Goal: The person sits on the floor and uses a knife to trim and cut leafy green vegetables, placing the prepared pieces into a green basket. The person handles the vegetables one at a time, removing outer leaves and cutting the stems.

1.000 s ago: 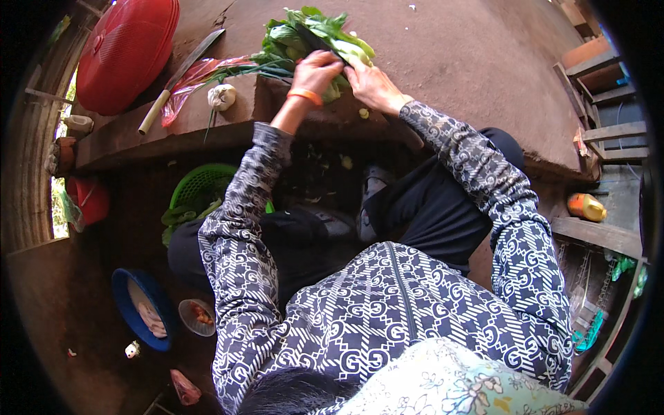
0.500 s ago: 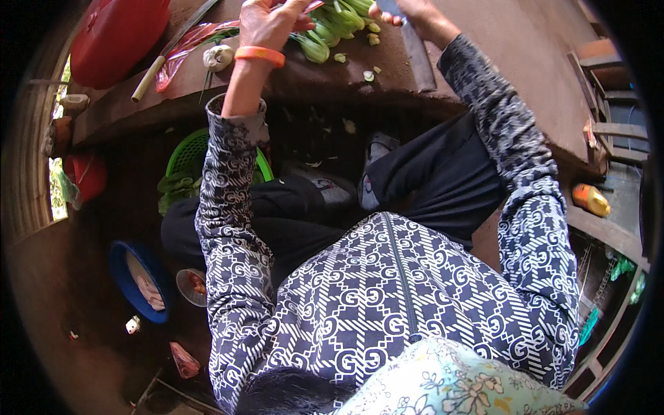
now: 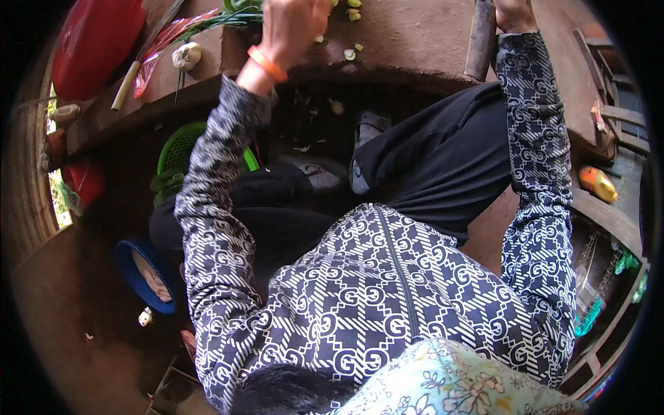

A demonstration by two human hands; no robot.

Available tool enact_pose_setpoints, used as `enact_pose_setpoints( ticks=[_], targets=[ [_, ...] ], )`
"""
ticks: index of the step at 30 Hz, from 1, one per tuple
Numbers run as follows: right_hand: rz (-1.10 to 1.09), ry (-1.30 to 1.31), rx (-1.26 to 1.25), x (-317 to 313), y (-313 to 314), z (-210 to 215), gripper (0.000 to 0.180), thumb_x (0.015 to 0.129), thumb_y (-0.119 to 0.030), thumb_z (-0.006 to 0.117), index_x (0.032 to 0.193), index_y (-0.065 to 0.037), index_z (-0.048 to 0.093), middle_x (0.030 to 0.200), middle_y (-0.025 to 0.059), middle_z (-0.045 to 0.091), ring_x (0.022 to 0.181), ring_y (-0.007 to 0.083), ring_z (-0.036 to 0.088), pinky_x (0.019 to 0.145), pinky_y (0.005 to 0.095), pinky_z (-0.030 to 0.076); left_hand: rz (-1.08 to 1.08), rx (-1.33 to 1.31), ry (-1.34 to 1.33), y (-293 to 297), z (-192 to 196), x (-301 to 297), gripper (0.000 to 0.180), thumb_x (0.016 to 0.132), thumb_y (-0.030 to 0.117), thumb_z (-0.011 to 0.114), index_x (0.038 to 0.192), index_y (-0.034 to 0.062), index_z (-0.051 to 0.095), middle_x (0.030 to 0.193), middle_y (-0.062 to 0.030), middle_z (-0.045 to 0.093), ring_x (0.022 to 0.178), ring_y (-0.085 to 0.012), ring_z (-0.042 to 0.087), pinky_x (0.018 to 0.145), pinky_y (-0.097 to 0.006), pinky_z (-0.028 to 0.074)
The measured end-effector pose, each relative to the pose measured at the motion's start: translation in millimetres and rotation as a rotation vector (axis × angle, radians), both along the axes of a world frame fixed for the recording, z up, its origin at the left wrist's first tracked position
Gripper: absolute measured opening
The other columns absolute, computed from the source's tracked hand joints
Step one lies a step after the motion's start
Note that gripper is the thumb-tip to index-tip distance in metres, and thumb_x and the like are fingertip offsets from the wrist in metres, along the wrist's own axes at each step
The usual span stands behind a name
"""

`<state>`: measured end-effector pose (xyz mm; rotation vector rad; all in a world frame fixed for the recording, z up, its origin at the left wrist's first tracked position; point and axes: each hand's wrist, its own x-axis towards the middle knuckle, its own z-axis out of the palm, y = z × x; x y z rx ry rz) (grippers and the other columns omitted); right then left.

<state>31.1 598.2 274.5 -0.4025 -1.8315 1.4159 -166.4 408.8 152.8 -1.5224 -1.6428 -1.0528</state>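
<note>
My left hand (image 3: 294, 31), with an orange wristband (image 3: 268, 64), is over the brown ledge (image 3: 415, 52) at the top of the view. Its fingers are smeared by motion, so what they hold cannot be made out. Green leafy stalks (image 3: 242, 8) show beside it, partly cut off by the frame. Pale green cut pieces (image 3: 350, 54) lie to its right. At the upper right, my right hand (image 3: 515, 14) is at the far end of a knife with a thick dark handle (image 3: 479, 45). The upper edge hides its fingertips and the blade.
On the ledge's left are a garlic bulb (image 3: 187, 57), a pale-handled long tool (image 3: 126, 86), red plastic (image 3: 149, 66) and a large red object (image 3: 97, 48). Below stand a green basket (image 3: 176, 146) and blue basin (image 3: 128, 266). A yellow bottle (image 3: 597, 184) lies right.
My right hand has moved right, and the knife has shifted right with it. The view has shifted, and most of the leafy stalks have passed out of frame or behind my left hand.
</note>
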Motion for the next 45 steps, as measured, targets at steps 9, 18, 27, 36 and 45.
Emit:
enact_pose_setpoints(
  ticks=[9, 18, 27, 36, 45],
  targets=[
    [0.104, -0.087, -0.087, -0.3, -2.1, 13.3, 0.043, 0.108, -0.035, 0.033, 0.108, 0.001, 0.057, 0.07, 0.0111, 0.064, 0.044, 0.0108, 0.051, 0.037, 0.0217, 0.039, 0.4, -0.662, -0.116, -8.5, -117.1, 51.2, 0.072, 0.076, 0.054, 0.077, 0.131, 0.0122, 0.058, 0.12, -0.0197, 0.056, 0.112, -0.0375, 0.053, 0.083, -0.045, 0.05],
    [0.075, -0.039, 0.012, -2.8, -14.4, 10.2, 0.042, 0.108, -0.037, 0.033, 0.104, -0.001, 0.056, 0.07, 0.011, 0.065, 0.044, 0.01, 0.052, 0.037, 0.0219, 0.04, -0.037, -0.535, -0.161, 10.6, -125.6, 45.1, 0.021, 0.083, 0.016, 0.071, 0.104, 0.0147, 0.071, 0.105, -0.0123, 0.056, 0.095, -0.0339, 0.058, 0.075, -0.041, 0.058],
    [0.119, -0.142, -0.102, -7.8, -8.2, 16.4, 0.045, 0.107, -0.042, 0.034, 0.099, -0.003, 0.056, 0.067, 0.0108, 0.065, 0.043, 0.01, 0.052, 0.037, 0.0221, 0.038, -0.014, -0.307, -0.28, 34.3, -56.3, 27.8, 0.026, 0.084, 0.011, 0.073, 0.11, 0.0129, 0.072, 0.125, -0.0087, 0.064, 0.099, -0.0287, 0.069, 0.081, -0.038, 0.059],
    [0.105, -0.105, -0.03, -11.9, -11.0, 13.3, 0.049, 0.106, -0.048, 0.036, 0.116, -0.006, 0.058, 0.07, 0.0075, 0.065, 0.046, 0.0077, 0.053, 0.041, 0.02, 0.042, 0.071, -0.502, 0.211, 40.5, 5.7, -60.1, 0.049, 0.082, -0.001, 0.056, 0.128, 0.0144, 0.061, 0.126, -0.0066, 0.066, 0.112, -0.0289, 0.059, 0.098, -0.045, 0.044],
    [-0.019, -0.327, 0.196, -23.4, -11.7, 3.9, 0.061, 0.101, -0.054, 0.043, 0.125, -0.002, 0.063, 0.12, 0.0226, 0.067, 0.111, 0.0323, 0.066, 0.095, 0.0404, 0.051, 0.204, -0.964, 0.239, 59.0, 3.8, -60.8, 0.058, 0.076, 0.015, 0.067, 0.133, 0.0156, 0.057, 0.13, -0.0162, 0.056, 0.126, -0.0356, 0.05, 0.108, -0.059, 0.03]
  ],
)
